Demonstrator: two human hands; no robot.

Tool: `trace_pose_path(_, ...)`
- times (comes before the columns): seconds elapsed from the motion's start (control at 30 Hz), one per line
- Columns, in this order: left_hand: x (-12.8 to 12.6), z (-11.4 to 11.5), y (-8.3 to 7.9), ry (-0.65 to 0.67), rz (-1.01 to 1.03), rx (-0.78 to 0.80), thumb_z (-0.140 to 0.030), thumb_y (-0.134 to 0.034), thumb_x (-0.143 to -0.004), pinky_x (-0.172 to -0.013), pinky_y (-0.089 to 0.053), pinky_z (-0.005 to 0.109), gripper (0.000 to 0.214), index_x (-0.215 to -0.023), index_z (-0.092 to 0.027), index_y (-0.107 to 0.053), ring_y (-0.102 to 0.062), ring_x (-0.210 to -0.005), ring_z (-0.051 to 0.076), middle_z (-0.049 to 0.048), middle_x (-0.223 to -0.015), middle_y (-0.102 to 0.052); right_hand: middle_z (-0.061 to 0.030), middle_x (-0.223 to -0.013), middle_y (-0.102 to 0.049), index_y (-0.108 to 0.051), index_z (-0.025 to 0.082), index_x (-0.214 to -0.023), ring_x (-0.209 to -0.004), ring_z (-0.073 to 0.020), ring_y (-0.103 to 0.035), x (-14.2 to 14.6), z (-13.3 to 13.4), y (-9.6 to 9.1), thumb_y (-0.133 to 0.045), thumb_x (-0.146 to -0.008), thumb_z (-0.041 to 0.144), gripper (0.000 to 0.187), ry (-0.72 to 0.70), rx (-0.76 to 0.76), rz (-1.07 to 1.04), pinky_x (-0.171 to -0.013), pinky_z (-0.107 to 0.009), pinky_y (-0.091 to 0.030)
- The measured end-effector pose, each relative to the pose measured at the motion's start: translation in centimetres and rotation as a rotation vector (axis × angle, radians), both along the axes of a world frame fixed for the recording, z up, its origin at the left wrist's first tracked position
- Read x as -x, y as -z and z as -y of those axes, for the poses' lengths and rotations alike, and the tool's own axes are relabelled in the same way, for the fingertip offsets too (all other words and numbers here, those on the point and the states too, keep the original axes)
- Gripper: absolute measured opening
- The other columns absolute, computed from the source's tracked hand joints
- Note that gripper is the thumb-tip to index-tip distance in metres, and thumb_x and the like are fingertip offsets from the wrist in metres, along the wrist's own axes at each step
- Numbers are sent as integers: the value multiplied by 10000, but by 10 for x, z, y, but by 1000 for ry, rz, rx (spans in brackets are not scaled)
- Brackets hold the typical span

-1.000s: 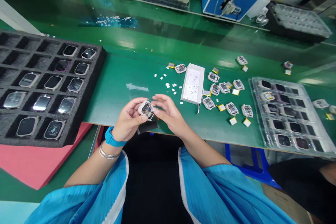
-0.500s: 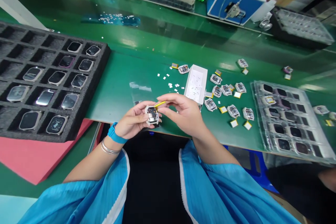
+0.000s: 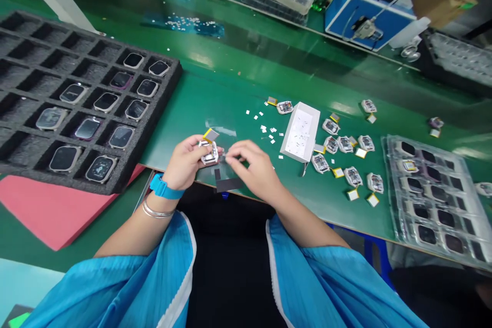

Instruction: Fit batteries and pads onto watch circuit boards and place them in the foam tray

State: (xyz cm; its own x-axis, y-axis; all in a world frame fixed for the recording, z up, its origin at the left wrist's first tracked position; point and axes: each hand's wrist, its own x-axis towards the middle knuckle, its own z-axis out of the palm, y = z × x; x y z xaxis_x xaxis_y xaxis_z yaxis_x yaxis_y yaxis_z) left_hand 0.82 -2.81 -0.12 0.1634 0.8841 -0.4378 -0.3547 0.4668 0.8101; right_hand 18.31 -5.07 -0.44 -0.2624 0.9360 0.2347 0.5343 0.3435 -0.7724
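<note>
My left hand point(image 3: 184, 161) is closed around a small white watch body point(image 3: 209, 152) with its circuit board showing and a yellow battery point(image 3: 210, 135) sticking up from it. My right hand point(image 3: 251, 166) hovers just right of the watch body, its fingertips pinched near a thin clear film point(image 3: 230, 156); what they hold is too small to name. Both hands are above the near edge of the green table point(image 3: 215, 97). A black strip point(image 3: 226, 183) lies on the table under the hands.
A black foam tray point(image 3: 23, 56) with several finished watches sits at the left, on a pink sheet point(image 3: 49, 215). A white box point(image 3: 302, 130), loose watch bodies point(image 3: 342, 146) with batteries and a clear blister tray point(image 3: 434, 189) lie to the right. Equipment stands along the far bench.
The yellow battery that my right hand pinched is now standing up from the watch body in my left hand. My right hand has lowered to the film. The camera view shifted left.
</note>
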Motion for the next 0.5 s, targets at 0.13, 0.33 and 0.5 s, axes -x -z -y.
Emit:
trace_pose_path(0.13,11,-4,1,15,10,-5,-209,-788,-669,-727,-587,315,290,-872,-135,-595,-737,-780,207,64,-785,-748,-98,-1042,-653,-702,180,-879,-1012,-248,-589,11,12,15,-649,-876,159,58,-83,-40,278,-928,-436,-523)
trace_pose_path(0.33,10,-4,2,44,55,-8,-212,-798,-669,-729,-579,314,306,-877,-140,-585,-738,-785,213,66,-794,-747,-89,-1042,-628,-697,174,-840,-990,-248,-562,17,10,19,-683,-859,168,25,-43,5,283,-920,-439,-518)
trace_pose_path(0.5,6,-6,4,60,89,3,-191,-793,-674,-705,-578,300,304,-887,-142,-581,-737,-758,200,63,-791,-750,-93,-1019,-599,-650,160,-843,-974,-235,-538,21,8,24,-646,-876,127,47,-24,23,360,-892,-406,-500)
